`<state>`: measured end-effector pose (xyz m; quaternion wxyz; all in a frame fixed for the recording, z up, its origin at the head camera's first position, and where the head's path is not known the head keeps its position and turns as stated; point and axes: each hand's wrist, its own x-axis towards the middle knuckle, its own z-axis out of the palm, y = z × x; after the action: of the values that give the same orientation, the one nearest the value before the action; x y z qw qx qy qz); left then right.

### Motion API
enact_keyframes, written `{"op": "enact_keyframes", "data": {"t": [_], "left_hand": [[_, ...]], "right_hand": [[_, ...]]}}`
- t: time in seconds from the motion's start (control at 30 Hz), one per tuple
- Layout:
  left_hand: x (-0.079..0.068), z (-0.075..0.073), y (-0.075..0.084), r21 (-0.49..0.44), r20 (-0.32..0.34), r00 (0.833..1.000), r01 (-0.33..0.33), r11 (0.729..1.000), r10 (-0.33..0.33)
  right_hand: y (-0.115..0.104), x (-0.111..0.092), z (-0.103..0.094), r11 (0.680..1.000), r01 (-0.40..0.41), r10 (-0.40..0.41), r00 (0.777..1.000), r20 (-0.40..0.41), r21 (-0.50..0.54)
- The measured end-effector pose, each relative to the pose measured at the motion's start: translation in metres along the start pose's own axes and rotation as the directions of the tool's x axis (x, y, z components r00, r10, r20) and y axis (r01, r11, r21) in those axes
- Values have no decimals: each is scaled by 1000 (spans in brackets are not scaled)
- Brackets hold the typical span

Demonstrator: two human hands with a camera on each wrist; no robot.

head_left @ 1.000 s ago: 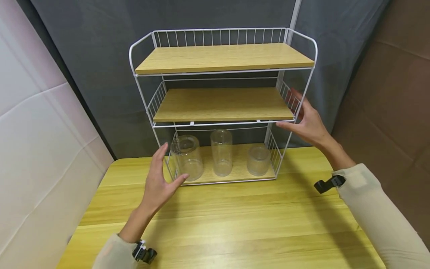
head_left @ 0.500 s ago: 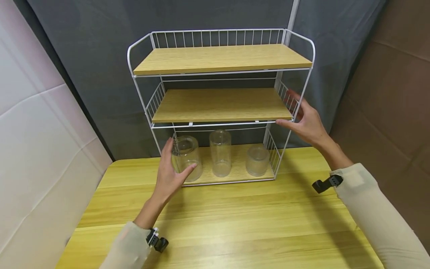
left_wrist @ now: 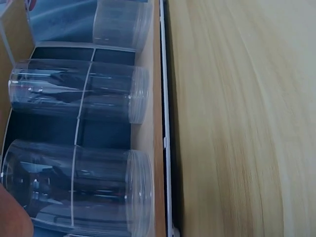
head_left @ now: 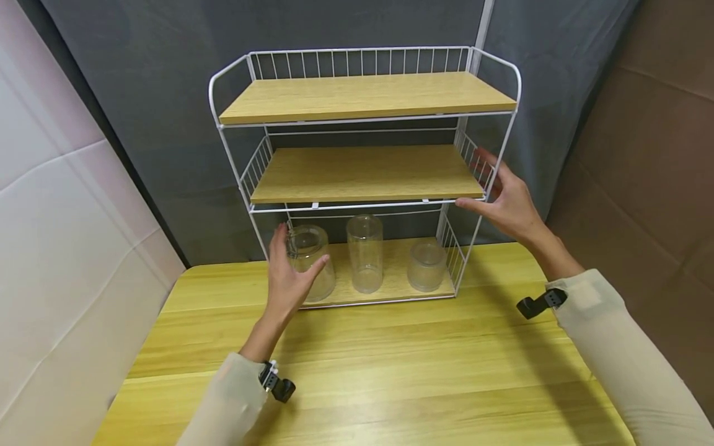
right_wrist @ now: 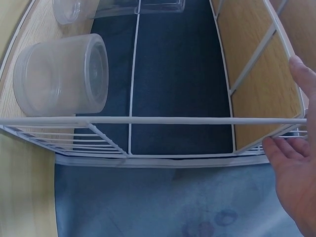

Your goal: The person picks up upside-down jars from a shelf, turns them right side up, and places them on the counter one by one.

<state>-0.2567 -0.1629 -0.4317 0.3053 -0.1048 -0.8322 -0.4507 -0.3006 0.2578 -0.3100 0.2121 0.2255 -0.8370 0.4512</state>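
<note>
A white wire rack (head_left: 365, 205) with three wooden shelves stands at the back of the table. My right hand (head_left: 510, 204) grips its right side at the middle shelf, thumb on the front rail and fingers at the side wires. On the bottom shelf, clear upside-down jars stand in a row: a wide jar (head_left: 315, 241) at left, a tall narrow jar (head_left: 365, 254) in the middle and a short jar (head_left: 427, 266) at right. My left hand (head_left: 287, 282) is at the wide jar's left front, fingers extended and thumb spread, overlapping it. In the left wrist view only a fingertip (left_wrist: 15, 217) shows beside that jar.
Bare boards form the middle shelf (head_left: 368, 173) and top shelf (head_left: 368, 96). The yellow wood table (head_left: 390, 365) spreads in front of the rack. A dark grey cloth (head_left: 167, 136) hangs behind, with a white panel (head_left: 72, 248) at left and a brown one (head_left: 647, 186) at right.
My left hand has moved right and slightly forward, from the rack's left front corner to the wide jar. My right hand stays on the rack, and the jars have not moved.
</note>
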Motion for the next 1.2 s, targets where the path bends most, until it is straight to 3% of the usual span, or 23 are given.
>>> {"op": "enact_keyframes", "data": {"t": [0.67, 1.2], "left_hand": [[10, 18, -9, -21, -75, 991, 109, 994, -110], [11, 18, -12, 16, -37, 981, 192, 981, -191]], "right_hand": [[-2, 1, 1, 1000, -7, 7, 1000, -14, -2], [-1, -1, 2, 1000, 6, -6, 1000, -24, -21]]}}
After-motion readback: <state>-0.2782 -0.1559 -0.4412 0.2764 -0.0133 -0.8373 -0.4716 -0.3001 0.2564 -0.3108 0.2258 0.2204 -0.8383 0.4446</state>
